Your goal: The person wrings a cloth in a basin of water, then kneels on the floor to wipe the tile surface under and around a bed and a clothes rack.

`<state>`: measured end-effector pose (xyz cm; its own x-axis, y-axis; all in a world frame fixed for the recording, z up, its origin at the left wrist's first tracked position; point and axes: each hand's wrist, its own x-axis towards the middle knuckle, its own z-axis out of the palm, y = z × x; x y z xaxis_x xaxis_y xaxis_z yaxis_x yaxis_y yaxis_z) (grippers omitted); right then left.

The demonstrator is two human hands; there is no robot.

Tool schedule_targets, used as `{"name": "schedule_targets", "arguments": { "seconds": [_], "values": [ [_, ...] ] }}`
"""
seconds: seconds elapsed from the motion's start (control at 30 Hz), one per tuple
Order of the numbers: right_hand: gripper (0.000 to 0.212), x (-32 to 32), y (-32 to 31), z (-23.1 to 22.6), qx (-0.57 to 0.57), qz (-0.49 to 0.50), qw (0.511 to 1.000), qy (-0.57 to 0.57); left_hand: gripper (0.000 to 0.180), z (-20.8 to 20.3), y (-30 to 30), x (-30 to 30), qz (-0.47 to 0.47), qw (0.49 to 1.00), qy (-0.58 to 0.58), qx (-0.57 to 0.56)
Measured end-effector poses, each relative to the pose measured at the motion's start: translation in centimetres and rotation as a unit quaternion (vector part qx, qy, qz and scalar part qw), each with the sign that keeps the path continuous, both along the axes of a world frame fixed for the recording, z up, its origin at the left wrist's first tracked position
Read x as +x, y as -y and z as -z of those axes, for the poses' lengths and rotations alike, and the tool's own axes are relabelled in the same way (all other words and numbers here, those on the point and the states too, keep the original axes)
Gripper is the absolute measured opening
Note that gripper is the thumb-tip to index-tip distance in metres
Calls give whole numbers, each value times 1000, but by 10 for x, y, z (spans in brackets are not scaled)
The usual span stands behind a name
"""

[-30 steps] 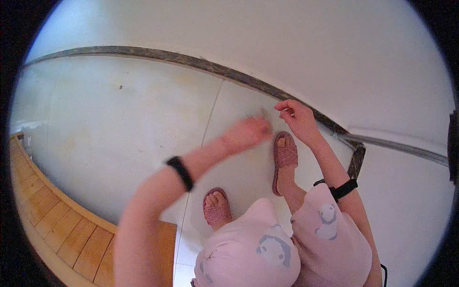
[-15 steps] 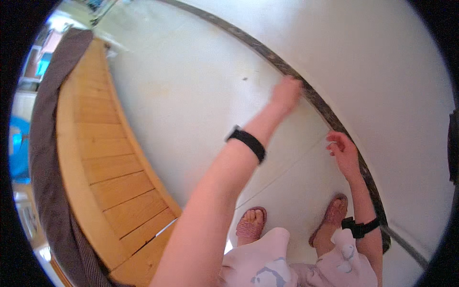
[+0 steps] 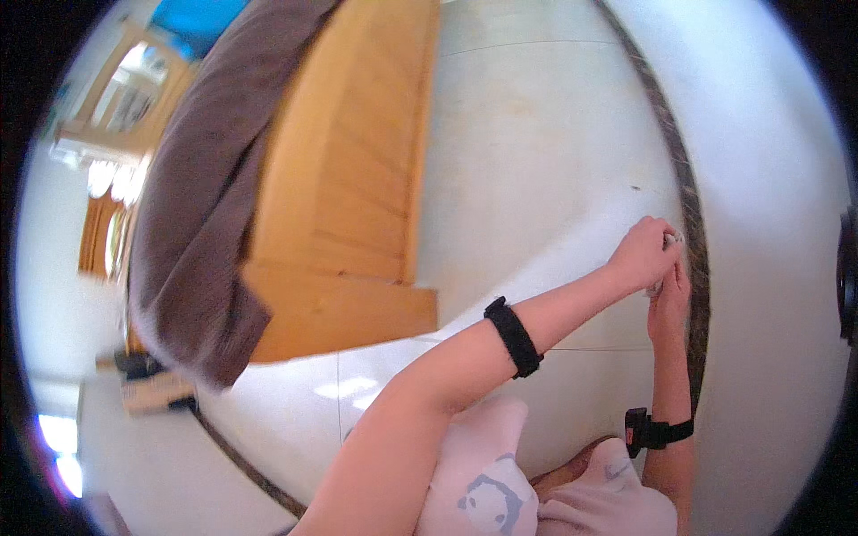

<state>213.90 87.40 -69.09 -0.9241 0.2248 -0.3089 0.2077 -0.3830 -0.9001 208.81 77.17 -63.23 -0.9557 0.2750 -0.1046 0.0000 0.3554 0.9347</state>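
Note:
My left hand is closed, its fingers curled at the dark strip along the foot of the white wall. Just below it, my right hand meets it, fingers drawn together and touching the left one. A small pale bit shows at the left fingertips; it is too small to name. What lies between the two hands is mostly hidden. Both forearms wear black straps: one band on the left, and one with a small box on the right.
A wooden bed frame with a brown cover stands to the left. The dark skirting strip borders the pale tiled floor beside the white wall. A dark speck lies on the floor. Boxes sit farther left.
My hands, apart before, have come together beside the skirting. The view has turned, so the bed's end and the room behind it show. My sandalled feet are now mostly out of sight.

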Motion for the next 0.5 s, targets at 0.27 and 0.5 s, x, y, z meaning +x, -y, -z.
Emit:
{"name": "schedule_targets", "arguments": {
  "seconds": [0.27,0.5],
  "values": [
    [36,12,63,-47,49,-170,979,-105,28,-47,59,24,-90,974,-42,-206],
    [38,62,88,-57,199,-267,933,-136,34,-39,93,33,-202,956,15,-214]
  ]
}}
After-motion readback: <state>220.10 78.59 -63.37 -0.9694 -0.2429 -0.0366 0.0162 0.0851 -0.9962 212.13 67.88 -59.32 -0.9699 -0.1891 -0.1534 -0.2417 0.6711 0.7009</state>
